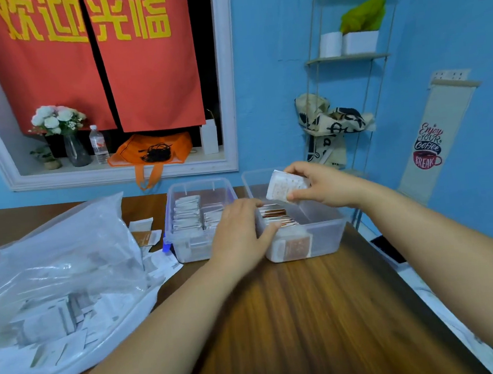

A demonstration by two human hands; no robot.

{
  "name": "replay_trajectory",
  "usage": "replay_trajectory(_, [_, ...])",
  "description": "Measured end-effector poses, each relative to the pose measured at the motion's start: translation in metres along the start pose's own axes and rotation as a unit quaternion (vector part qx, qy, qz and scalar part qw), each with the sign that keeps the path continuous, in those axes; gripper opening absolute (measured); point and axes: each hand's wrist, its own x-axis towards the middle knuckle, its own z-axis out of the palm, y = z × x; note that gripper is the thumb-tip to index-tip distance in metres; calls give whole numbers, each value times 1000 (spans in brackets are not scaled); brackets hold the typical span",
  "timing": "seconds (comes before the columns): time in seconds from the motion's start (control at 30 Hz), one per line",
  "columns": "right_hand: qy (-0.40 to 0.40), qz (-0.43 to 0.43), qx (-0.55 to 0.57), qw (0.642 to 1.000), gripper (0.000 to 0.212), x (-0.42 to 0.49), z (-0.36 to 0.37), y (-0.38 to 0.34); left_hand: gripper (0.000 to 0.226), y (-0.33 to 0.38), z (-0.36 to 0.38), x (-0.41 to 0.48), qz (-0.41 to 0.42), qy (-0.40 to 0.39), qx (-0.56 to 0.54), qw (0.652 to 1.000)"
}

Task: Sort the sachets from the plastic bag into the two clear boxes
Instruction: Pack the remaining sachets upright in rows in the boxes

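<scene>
Two clear boxes stand side by side on the wooden table. The left box (185, 246) holds rows of white sachets. The right box (327, 233) holds brown-and-white sachets (274, 214) standing on edge. My right hand (325, 184) pinches a small stack of white sachets (284, 186) above the right box. My left hand (239, 235) rests over the near left rim of the right box, fingers curled onto the standing sachets. A large clear plastic bag (56, 281) full of sachets lies at the left.
Loose sachets (145, 234) lie between the bag and the left box. The table's right edge (421, 296) runs close past the right box. Behind are a blue wall, a window ledge with an orange bag (149, 150) and a hanging shelf (347, 58).
</scene>
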Motion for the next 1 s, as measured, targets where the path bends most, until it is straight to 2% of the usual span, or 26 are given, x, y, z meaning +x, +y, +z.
replay_trajectory(0.13, [4,48,-16,999,33,46,0,25,51,-6,11,-1,26,5,41,999])
replay_trajectory(0.27, [-13,76,-27,997,37,87,13,38,74,-11,15,-4,40,16,47,998])
replay_trajectory(0.4, [-42,90,-58,993,38,115,31,47,80,-13,16,-4,36,13,62,997])
replay_trajectory(0.57, [-106,99,-81,986,37,121,47,59,79,-13,16,-4,34,8,65,997])
replay_trajectory(0.67, [-142,122,-17,982,31,118,45,59,79,-13,17,-4,30,4,65,997])
replay_trajectory(0.77, [-146,143,47,978,25,113,39,56,80,-13,16,-5,26,-1,70,997])
replay_trajectory(0.9, [-150,145,63,976,15,112,36,58,72,-12,16,-5,22,-15,69,997])
replay_trajectory(1.0, [-174,151,69,971,18,112,34,56,68,-13,17,-5,22,-12,62,998])
